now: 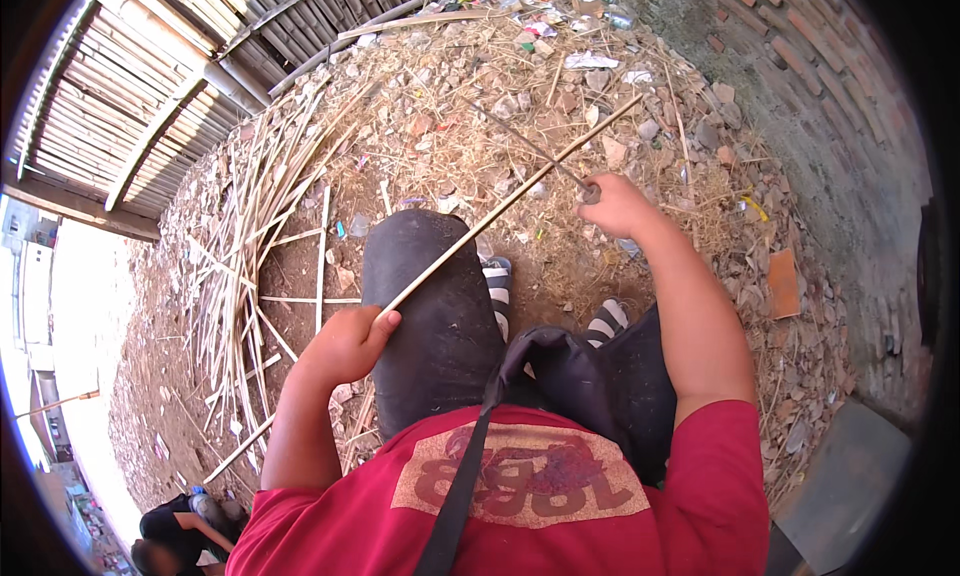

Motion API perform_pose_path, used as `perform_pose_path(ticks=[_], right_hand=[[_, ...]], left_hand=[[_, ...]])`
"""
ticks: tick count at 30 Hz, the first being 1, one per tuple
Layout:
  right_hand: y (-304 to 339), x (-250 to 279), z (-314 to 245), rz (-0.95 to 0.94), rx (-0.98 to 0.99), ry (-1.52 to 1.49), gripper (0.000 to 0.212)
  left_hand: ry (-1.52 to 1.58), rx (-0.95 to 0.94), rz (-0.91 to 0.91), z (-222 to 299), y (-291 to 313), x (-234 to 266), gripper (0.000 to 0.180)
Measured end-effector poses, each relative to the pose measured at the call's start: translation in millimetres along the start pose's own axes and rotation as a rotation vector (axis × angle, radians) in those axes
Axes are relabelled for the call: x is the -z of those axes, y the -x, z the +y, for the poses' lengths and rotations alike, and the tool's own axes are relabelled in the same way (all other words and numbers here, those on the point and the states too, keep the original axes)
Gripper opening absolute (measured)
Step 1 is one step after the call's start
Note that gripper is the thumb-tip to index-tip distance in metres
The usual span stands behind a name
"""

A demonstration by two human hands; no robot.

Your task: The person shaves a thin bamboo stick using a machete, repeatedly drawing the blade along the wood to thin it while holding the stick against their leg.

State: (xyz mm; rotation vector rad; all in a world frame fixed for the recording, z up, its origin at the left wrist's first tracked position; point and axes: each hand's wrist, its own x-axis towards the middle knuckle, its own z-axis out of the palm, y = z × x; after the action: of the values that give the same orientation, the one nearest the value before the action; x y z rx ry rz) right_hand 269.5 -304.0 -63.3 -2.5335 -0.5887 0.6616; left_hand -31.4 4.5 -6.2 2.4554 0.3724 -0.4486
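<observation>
My left hand (pixel 350 344) is closed around a long, pale bamboo strip (pixel 470 234). The strip slants across my left thigh, which a dark cloth (pixel 425 296) covers, and its far end points up and to the right. In my right hand (pixel 622 210) is a long, narrow knife (pixel 515 133), gripped by its handle with the dark blade pointing to the far left. Blade and strip cross in front of my knees; whether they touch I cannot tell.
A heap of bamboo strips (pixel 245 266) lies on the ground to my left. Rubble and litter (pixel 540 26) cover the far ground. A brick wall (pixel 810 106) stands at the right, a bamboo-slat structure (pixel 120 106) at the far left. Another person (pixel 175 531) is at the lower left.
</observation>
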Motion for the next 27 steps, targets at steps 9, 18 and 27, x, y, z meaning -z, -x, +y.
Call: perform_pose_path(ticks=[9,18,27], right_hand=[[-11.4,11.9,31.8,-0.107,-0.219,-0.261,0.042],[11.9,4.5,-6.5,-0.144,0.131,0.071,0.044],[4.1,-0.4,23.5,0.121,0.127,0.085,0.043]], left_hand=[[-0.132,-0.047,0.046,4.4,1.5,-1.7,0.052],[-0.138,-0.062,0.062,2.8,-0.7,-6.2,0.05],[-0.122,-0.039,0.12,7.6,5.4,-9.4,0.05]])
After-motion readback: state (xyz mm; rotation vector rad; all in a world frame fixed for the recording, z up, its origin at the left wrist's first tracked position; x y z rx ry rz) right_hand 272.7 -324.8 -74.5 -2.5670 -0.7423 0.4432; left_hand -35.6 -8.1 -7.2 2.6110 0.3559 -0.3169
